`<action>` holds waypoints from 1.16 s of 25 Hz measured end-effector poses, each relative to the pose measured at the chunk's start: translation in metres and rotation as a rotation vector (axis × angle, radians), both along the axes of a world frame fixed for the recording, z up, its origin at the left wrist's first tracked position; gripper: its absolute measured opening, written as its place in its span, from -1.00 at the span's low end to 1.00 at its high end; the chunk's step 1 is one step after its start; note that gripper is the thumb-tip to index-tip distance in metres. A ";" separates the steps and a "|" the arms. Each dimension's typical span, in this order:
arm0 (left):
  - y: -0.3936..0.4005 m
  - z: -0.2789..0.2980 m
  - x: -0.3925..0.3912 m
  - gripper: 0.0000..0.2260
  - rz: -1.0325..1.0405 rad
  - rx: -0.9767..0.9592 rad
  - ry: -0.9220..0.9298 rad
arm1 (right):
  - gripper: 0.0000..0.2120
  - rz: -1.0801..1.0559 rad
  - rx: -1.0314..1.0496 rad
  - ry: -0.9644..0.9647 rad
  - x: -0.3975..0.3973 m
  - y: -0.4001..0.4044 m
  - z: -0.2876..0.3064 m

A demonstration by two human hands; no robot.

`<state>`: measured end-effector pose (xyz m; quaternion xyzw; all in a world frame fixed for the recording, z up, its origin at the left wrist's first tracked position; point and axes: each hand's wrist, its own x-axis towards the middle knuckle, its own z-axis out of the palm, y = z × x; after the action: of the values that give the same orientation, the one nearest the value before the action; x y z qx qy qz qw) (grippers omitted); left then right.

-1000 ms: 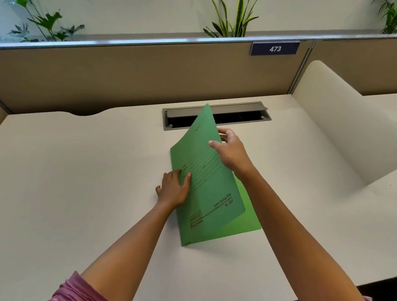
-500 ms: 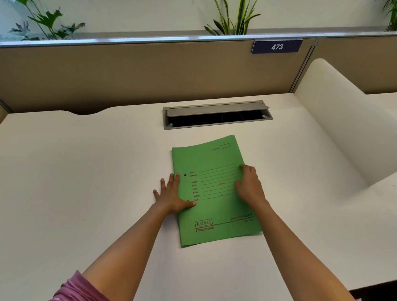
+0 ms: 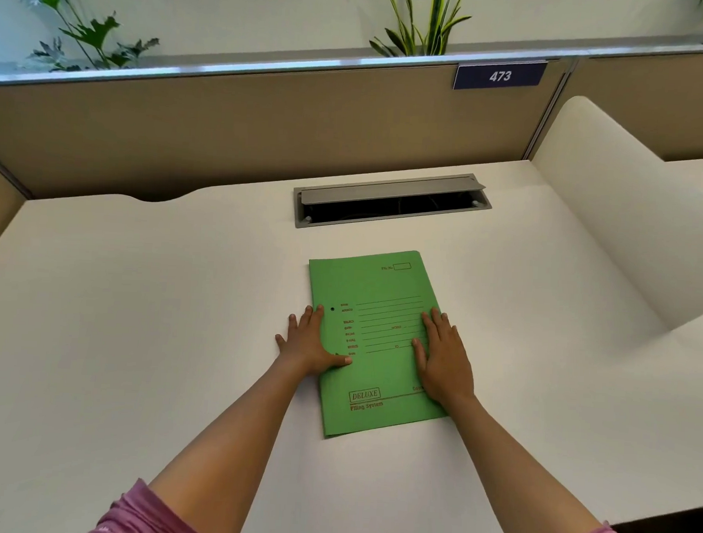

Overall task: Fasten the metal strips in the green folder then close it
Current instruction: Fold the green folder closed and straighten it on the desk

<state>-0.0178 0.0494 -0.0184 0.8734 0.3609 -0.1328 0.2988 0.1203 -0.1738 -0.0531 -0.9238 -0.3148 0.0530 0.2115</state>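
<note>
The green folder [image 3: 375, 292] lies shut and flat on the white desk [image 3: 134, 336], front cover up with printed lines and "DELUXE Filing System". My left hand [image 3: 309, 341] rests flat across its left spine edge, fingers spread, thumb on the cover. My right hand [image 3: 443, 356] lies palm down on the cover's right side. Both hands press flat and grip nothing. The metal strips are hidden inside the folder.
A grey cable tray with its lid raised [image 3: 392, 201] sits in the desk behind the folder. A tan partition [image 3: 268, 119] with a "473" plate [image 3: 500, 75] backs the desk. A curved white divider [image 3: 613, 215] rises at the right. Plants stand beyond the partition.
The front cover, held up by my right hand one second ago, has come down flat. My right hand then slid nearer along the cover's right side; my left hand stayed at the spine.
</note>
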 end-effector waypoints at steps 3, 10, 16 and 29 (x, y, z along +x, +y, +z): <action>-0.004 0.005 0.003 0.14 0.093 -0.020 -0.097 | -0.46 0.008 0.009 -0.003 0.001 -0.001 -0.003; -0.024 0.024 0.022 0.15 0.161 0.037 -0.056 | -0.45 0.050 -0.001 0.018 0.007 -0.002 -0.005; -0.016 0.031 0.025 0.04 0.427 -0.192 -0.143 | -0.45 0.062 -0.004 0.036 0.008 -0.001 -0.005; -0.017 0.016 0.006 -0.72 0.603 -0.851 -0.360 | -0.35 0.054 0.149 0.259 0.017 -0.005 0.011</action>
<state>-0.0114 0.0328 -0.0022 0.5424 0.4527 -0.0240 0.7073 0.1372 -0.1791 -0.0422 -0.8822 -0.3125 0.1538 0.3169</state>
